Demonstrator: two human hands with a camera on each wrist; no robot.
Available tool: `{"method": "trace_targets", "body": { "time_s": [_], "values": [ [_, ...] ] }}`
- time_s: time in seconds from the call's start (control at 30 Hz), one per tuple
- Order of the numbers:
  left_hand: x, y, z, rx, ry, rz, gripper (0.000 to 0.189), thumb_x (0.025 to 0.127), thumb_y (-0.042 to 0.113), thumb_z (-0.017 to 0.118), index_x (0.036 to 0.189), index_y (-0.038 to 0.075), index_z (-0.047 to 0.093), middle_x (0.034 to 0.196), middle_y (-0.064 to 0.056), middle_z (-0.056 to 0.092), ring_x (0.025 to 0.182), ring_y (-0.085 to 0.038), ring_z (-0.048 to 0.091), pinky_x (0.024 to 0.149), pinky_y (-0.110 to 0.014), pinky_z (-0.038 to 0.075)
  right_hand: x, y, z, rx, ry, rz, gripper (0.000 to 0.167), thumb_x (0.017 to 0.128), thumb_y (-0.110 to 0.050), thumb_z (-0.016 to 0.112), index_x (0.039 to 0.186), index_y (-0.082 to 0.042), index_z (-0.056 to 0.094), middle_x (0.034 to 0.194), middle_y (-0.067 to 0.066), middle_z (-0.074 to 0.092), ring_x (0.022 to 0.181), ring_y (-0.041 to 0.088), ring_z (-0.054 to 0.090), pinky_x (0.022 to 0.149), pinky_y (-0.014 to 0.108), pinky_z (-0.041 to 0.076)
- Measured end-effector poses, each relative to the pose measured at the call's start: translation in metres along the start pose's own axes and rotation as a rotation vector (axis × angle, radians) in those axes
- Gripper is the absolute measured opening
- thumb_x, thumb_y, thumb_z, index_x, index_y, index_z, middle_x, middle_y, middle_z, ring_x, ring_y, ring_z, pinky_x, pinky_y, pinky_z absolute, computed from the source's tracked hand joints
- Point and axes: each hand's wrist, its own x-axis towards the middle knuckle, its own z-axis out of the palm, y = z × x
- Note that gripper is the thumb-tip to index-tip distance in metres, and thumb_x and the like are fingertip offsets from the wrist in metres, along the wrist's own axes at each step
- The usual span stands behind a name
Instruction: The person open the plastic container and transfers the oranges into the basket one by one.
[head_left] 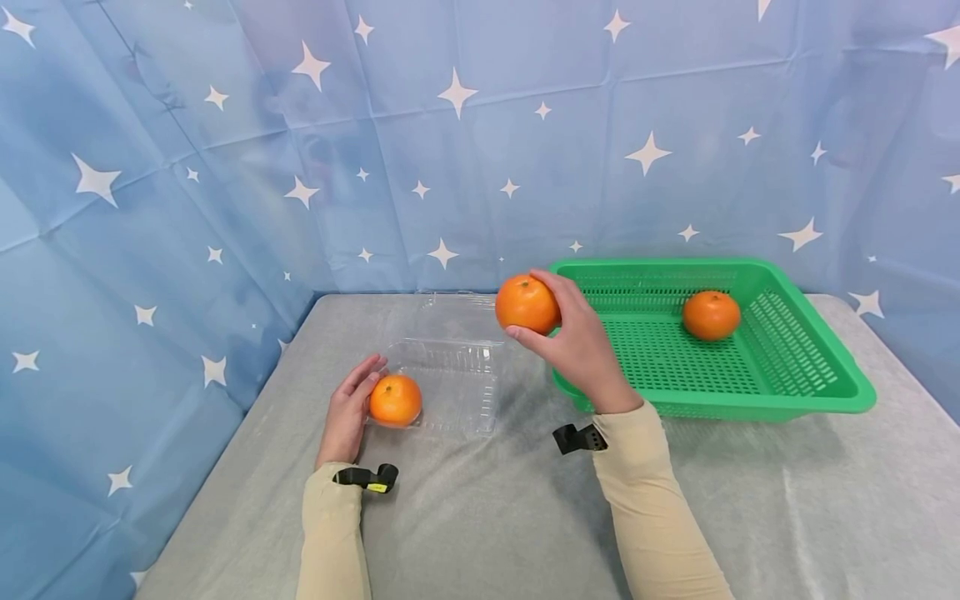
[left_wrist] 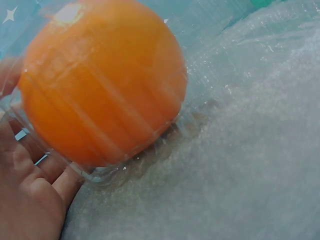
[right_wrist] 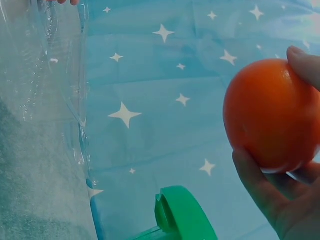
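My right hand [head_left: 581,342] holds an orange [head_left: 527,304] between thumb and fingers, raised in front of the basket's left end. The right wrist view shows this orange [right_wrist: 272,115] with the fingers curled round its side. On the left, a clear plastic clamshell box [head_left: 457,392] lies on the table with its lid folded back. A second orange [head_left: 395,401] sits inside its left end. My left hand [head_left: 348,417] grips the box's left wall beside that fruit. Through the clear wall, the left wrist view shows the orange [left_wrist: 105,85] close to the thumb.
A green perforated basket [head_left: 720,404] stands at the back right, with another orange [head_left: 711,315] in it. Grey cloth covers the table [head_left: 480,517]. A blue curtain with white stars [head_left: 465,167] hangs behind and along the left side.
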Motion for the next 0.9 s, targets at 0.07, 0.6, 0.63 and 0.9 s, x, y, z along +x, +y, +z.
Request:
{"method": "trace_targets", "body": {
  "time_s": [0.07,0.6,0.63,0.9],
  "values": [
    [-0.0003,0.0002,-0.0001,0.000,-0.001,-0.001,0.049,0.090,0.034,0.051,0.134,0.015,0.041,0.131,0.001,0.045,0.120,-0.014,0.041,0.101,-0.039,0.030,0.0000,-0.0001,-0.0003,-0.008,-0.001,0.000,0.070,0.071,-0.053,0.066,0.131,-0.029,0.040,0.129,-0.003,0.041,0.102,0.019,0.048,0.073,0.041,0.047],
    [-0.0004,0.0018,-0.0018,-0.006,-0.004,-0.008,0.047,0.091,0.031,0.051,0.134,0.014,0.041,0.132,0.001,0.045,0.121,-0.016,0.040,0.103,-0.039,0.027,-0.0017,0.0030,-0.0035,-0.070,-0.027,0.005,0.066,0.073,-0.053,0.063,0.131,-0.033,0.039,0.129,0.000,0.039,0.101,0.021,0.049,0.071,0.042,0.048],
    [0.0000,0.0015,-0.0019,-0.003,-0.003,-0.009,0.047,0.091,0.031,0.050,0.134,0.015,0.041,0.131,0.001,0.045,0.121,-0.016,0.041,0.103,-0.039,0.027,-0.0018,0.0030,-0.0035,-0.075,-0.030,0.005,0.065,0.074,-0.053,0.063,0.131,-0.033,0.039,0.130,0.000,0.038,0.101,0.022,0.049,0.071,0.042,0.048],
    [0.0005,0.0013,-0.0011,0.006,-0.004,-0.011,0.046,0.091,0.032,0.050,0.133,0.017,0.042,0.132,0.001,0.045,0.121,-0.016,0.040,0.103,-0.038,0.027,-0.0029,0.0017,-0.0033,-0.067,-0.028,0.002,0.065,0.074,-0.052,0.064,0.131,-0.031,0.040,0.130,0.000,0.038,0.101,0.022,0.049,0.072,0.043,0.048]
  ]
}}
